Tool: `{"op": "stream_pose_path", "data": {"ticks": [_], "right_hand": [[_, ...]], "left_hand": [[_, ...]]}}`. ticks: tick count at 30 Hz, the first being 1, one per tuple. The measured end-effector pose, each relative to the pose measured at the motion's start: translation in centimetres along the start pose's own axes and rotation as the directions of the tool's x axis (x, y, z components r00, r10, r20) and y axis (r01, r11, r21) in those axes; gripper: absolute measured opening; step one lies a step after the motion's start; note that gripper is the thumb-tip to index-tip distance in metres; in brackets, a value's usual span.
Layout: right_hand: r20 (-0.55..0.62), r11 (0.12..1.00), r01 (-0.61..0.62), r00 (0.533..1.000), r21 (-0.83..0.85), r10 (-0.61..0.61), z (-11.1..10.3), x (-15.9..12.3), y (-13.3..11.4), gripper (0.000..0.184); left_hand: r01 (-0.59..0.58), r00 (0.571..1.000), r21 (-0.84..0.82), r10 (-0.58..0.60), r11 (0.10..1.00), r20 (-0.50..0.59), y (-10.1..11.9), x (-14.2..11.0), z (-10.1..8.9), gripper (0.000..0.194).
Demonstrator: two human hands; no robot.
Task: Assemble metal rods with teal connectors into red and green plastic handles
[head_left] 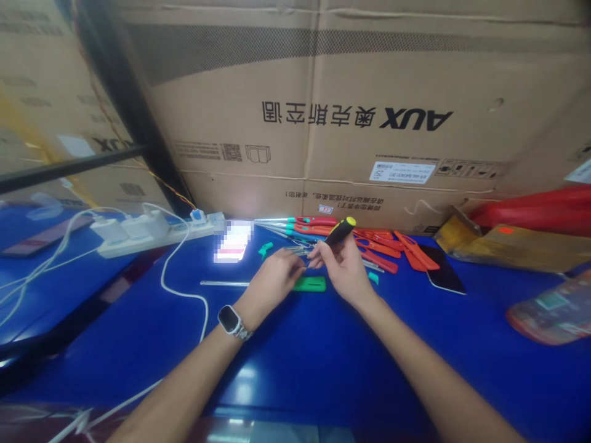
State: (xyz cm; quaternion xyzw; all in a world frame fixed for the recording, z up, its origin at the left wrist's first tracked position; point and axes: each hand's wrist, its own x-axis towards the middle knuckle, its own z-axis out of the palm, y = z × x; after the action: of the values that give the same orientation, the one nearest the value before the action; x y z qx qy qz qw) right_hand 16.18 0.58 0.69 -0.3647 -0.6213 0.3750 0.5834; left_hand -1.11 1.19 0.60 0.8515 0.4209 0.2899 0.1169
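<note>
My right hand (344, 266) is closed round a screwdriver (339, 234) with a black and yellow handle, tilted so that its lower end points down toward my other hand. My left hand (277, 274), a watch (229, 320) on its wrist, pinches at the screwdriver's lower end. What lies in those fingers is too small and hidden to name. Under the hands, a green-handled long-necked lighter (311, 284) lies on the blue table, its metal rod reaching left. Just behind are several similar lighters (314, 220) with red and orange handles, and loose orange handle shells (378, 243).
A power strip (157, 237) with white plugs and a trailing cable (166, 277) lies at left. A lit phone (234, 241) and a dark phone (443, 271) flank the lighters. Small teal pieces (265, 249) lie nearby. A large carton (295, 74) stands behind; a plastic container (551, 307) sits right.
</note>
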Motion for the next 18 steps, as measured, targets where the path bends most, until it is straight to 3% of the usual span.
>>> {"op": "stream_pose_path", "data": {"ticks": [4, 8, 12, 18], "right_hand": [[-0.048, 1.0, 0.023, 0.999, -0.018, -0.024, -0.8, 0.4, -0.6, 0.03], [-0.11, 0.996, 0.02, 0.993, -0.092, -0.03, -1.9, 0.6, -0.9, 0.028], [-0.083, 0.98, 0.021, 0.996, -0.197, -0.038, -2.0, 0.3, -0.9, 0.027], [-0.038, 0.979, 0.022, 0.999, -0.205, -0.03, -1.1, -0.2, -0.7, 0.026]], "left_hand": [[0.053, 0.997, -0.028, -0.054, 0.998, -0.055, 1.0, 0.0, 0.7, 0.011], [-0.018, 0.998, -0.068, 0.022, 0.998, 0.051, 1.6, -0.3, 1.8, 0.04], [-0.033, 0.986, -0.07, 0.044, 0.997, 0.162, 1.2, -0.5, 2.4, 0.027], [0.038, 0.989, -0.101, -0.023, 0.994, 0.144, -0.2, -0.2, 2.0, 0.025]]}}
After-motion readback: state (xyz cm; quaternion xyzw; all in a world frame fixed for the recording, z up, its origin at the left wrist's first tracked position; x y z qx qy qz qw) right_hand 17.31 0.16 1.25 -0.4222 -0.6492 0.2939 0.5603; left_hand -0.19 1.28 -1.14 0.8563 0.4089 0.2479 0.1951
